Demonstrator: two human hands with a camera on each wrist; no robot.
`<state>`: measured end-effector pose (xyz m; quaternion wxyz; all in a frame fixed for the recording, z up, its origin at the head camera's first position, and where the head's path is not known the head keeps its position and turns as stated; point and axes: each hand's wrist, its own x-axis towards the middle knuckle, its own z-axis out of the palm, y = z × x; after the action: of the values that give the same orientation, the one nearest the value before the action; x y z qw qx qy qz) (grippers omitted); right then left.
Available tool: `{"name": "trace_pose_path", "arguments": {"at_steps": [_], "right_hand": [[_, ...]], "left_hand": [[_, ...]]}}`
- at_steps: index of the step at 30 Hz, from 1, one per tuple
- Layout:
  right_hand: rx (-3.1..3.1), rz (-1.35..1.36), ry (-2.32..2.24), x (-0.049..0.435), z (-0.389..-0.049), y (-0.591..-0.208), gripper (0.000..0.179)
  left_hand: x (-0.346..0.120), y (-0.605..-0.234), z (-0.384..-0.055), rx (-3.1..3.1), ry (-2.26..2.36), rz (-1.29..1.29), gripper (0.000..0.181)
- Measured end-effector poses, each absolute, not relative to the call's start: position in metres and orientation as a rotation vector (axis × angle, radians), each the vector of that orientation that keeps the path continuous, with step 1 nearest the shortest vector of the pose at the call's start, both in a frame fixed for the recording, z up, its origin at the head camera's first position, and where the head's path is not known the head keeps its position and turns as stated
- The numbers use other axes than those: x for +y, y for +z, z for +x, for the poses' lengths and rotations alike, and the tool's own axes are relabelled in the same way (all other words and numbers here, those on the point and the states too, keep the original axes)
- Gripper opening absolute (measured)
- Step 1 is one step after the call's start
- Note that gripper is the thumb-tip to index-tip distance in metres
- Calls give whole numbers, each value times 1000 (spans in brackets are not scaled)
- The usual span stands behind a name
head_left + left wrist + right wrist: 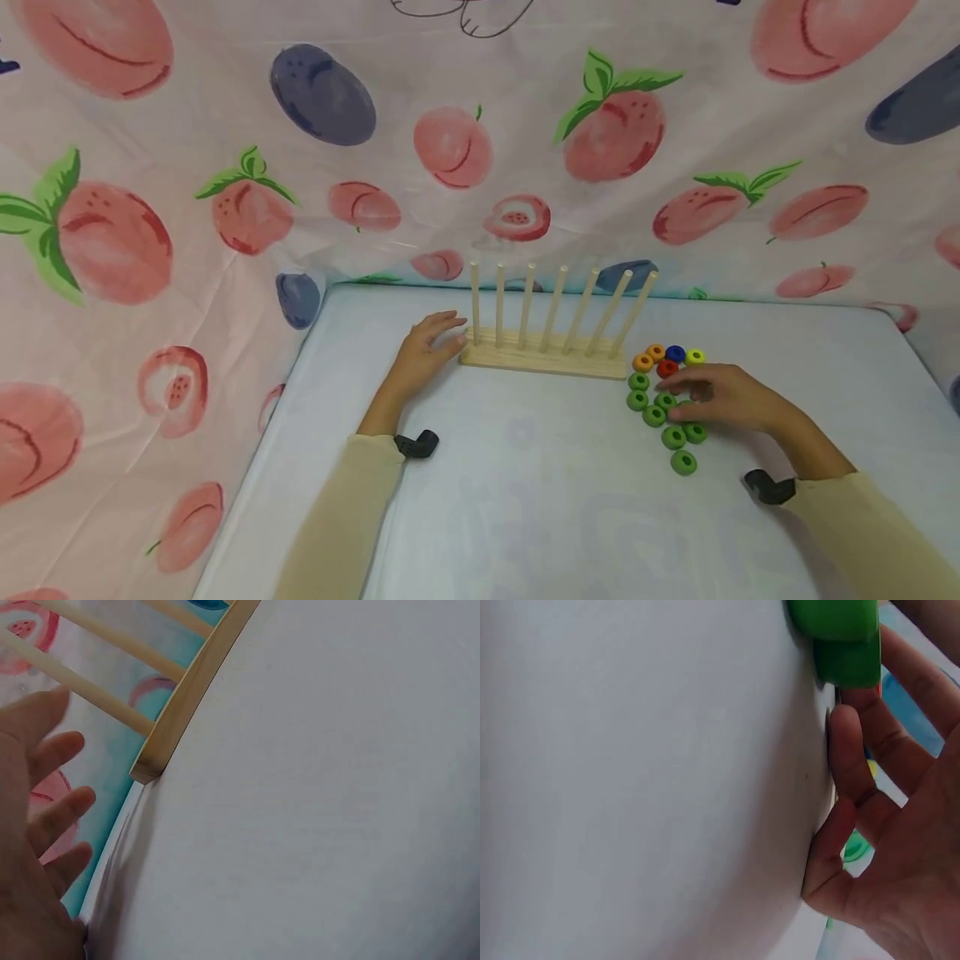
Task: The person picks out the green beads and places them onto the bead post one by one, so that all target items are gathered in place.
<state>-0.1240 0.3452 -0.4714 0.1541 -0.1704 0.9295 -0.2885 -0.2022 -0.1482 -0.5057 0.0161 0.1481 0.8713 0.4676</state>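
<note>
A wooden rack (543, 360) with a row of several upright pegs (556, 308) stands near the back of the table. By its left end is my left hand (422, 350), fingers spread apart and holding nothing; the left wrist view shows a gap between these fingers (66, 817) and the rack's end (150, 757). My right hand (731, 398) reaches over a group of green ring beads (674, 437), its fingers loosely bent and partly covering some of them. In the right wrist view, two green beads (847, 660) lie close to the fingertips; a firm grip is not visible.
Beyond the green beads lie orange beads (643, 362), a red bead (666, 369), a blue bead (675, 354) and a yellow bead (696, 357). A white cloth (525, 500) covers the table. A fruit-print curtain (420, 75) hangs behind and at the left.
</note>
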Motion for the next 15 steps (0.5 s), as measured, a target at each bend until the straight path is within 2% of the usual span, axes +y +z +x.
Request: {"name": "trace_pose_path", "arguments": {"at_steps": [8,15], "right_hand": [[2614,-461,-848,342,-127,-472,37],[2636,-440,-816,344,-129,-468,40]], "left_hand": [[-147,-508,-200,2865,1103,470,49],[-147,-506,-199,2893,929,511,56]]}}
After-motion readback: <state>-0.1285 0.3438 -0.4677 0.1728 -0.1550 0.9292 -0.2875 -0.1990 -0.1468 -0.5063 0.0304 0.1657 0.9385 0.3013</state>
